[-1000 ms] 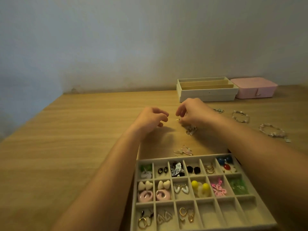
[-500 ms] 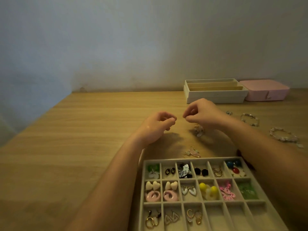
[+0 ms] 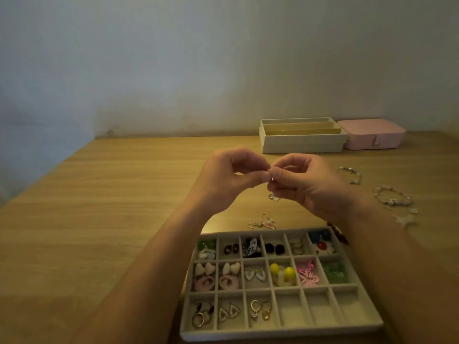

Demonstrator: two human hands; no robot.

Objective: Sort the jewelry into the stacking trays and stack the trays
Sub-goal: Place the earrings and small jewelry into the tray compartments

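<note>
Both hands are raised over the wooden table (image 3: pixel 111 207), beyond the far rim of the grey compartment tray (image 3: pixel 273 335). The left hand (image 3: pixel 228 181) and the right hand (image 3: pixel 306 186) meet fingertip to fingertip. Together they pinch a tiny silvery piece (image 3: pixel 272 179) between thumbs and forefingers, with the other fingers curled. The piece is too small to tell which kind of jewelry it is.

The compartment tray lies nearest to the person, and its near rim is close to the bottom of the view. The left forearm passes just beside its far left corner, and the right forearm covers its far right corner. The far and middle rows hold pairs of earrings. In the near row the three left compartments hold earrings, and the three right ones show only grey lining.

On the wood between the tray's far rim and the hands lie loose hook earrings (image 3: pixel 263 223). A small silvery earring (image 3: pixel 273 197) lies under the right hand. Some dark red beads (image 3: pixel 339 235) show beside the right forearm. Further right are a small beaded bracelet (image 3: pixel 351 173) and a larger beaded bracelet (image 3: pixel 392 198), apart from each other.

At the far edge, against the wall, stands a white stacking tray (image 3: pixel 301 145) with long slots, and a pink box (image 3: pixel 372 136) is just beside it. A wide stretch of wood runs from the left forearm to the table's left edge
</note>
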